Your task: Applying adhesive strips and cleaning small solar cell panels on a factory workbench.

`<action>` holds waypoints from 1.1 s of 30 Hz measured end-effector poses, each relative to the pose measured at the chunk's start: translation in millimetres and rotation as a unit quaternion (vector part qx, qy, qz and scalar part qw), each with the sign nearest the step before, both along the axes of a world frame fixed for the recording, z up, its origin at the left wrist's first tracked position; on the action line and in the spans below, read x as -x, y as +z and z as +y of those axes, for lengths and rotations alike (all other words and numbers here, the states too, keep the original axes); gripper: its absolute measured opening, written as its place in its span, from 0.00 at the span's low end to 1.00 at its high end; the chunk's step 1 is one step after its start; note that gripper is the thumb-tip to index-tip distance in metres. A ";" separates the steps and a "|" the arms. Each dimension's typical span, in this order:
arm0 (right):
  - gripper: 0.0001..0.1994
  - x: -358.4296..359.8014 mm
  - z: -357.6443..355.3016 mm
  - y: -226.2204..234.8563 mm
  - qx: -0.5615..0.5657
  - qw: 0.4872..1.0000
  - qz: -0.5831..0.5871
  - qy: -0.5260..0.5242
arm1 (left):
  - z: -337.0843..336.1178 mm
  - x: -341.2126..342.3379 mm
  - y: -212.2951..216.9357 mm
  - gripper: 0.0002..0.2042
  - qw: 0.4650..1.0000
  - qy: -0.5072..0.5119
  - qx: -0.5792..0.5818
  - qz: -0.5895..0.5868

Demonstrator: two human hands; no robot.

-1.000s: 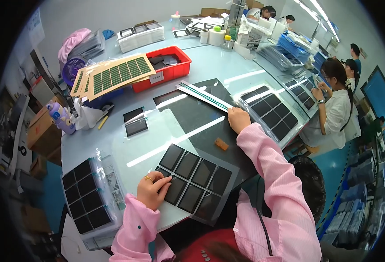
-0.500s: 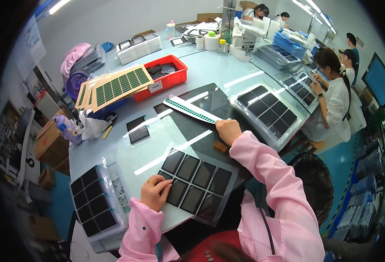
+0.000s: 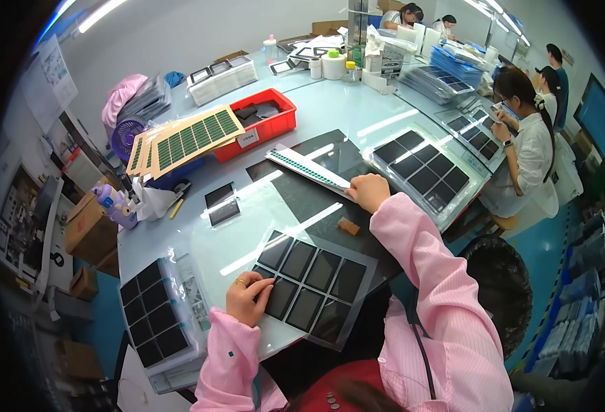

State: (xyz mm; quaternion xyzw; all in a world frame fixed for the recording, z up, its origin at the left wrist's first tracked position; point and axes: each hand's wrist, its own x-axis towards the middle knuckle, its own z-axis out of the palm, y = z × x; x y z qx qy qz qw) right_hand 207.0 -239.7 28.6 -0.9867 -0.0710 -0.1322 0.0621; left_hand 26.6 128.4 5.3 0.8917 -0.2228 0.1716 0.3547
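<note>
In front of me, a clear sheet with several dark rectangular panels (image 3: 305, 307) lies tilted across the table's near edge. My left hand (image 3: 249, 298) rests at its left side, thumb and fingertips pinched together over a panel's edge. What they hold, if anything, is too small to make out. Farther right, my right hand (image 3: 369, 192) has its fingers closed on the near end of a white strip with rows of small green stickers (image 3: 308, 167). That strip lies slantwise over a dark mat (image 3: 295, 199). A small orange-brown block (image 3: 348, 226) sits on the mat below my right hand.
Stacked panel sheets stand at the left (image 3: 150, 312) and right (image 3: 420, 168). A loose dark panel (image 3: 222, 204) lies left of the mat. Beyond are tan sticker sheets (image 3: 196, 137) and a red bin (image 3: 275, 113). A co-worker (image 3: 525, 137) sits at the right.
My right hand has shifted slightly on the strip's near end, its fingers now more bunched there. My left hand stays pinched at the sheet. The whole view has shifted a little.
</note>
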 end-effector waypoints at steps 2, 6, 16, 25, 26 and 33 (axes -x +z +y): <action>0.14 0.0 -3.2 -1.4 -0.044 0.998 0.030 -0.012 | -1.1 0.5 -0.2 0.08 1.000 0.000 0.003 0.001; 0.13 1.9 -19.7 -7.0 -0.062 0.998 -0.013 -0.016 | -10.4 1.2 3.7 0.08 0.999 0.011 0.040 0.012; 0.12 123.2 61.9 94.6 -0.101 0.879 -0.302 0.355 | -93.9 -15.0 81.8 0.23 0.797 -0.180 0.439 0.372; 0.22 168.3 50.3 97.5 -0.450 0.860 -0.081 0.228 | -122.8 -37.2 92.1 0.23 0.801 -0.182 0.497 0.280; 0.20 169.0 51.3 98.1 -0.454 0.860 -0.039 0.231 | -123.2 -38.1 88.6 0.22 0.805 -0.193 0.493 0.268; 0.19 154.9 67.7 75.9 -0.634 0.734 0.013 0.245 | -120.0 -43.3 78.5 0.09 0.809 -0.215 0.499 0.225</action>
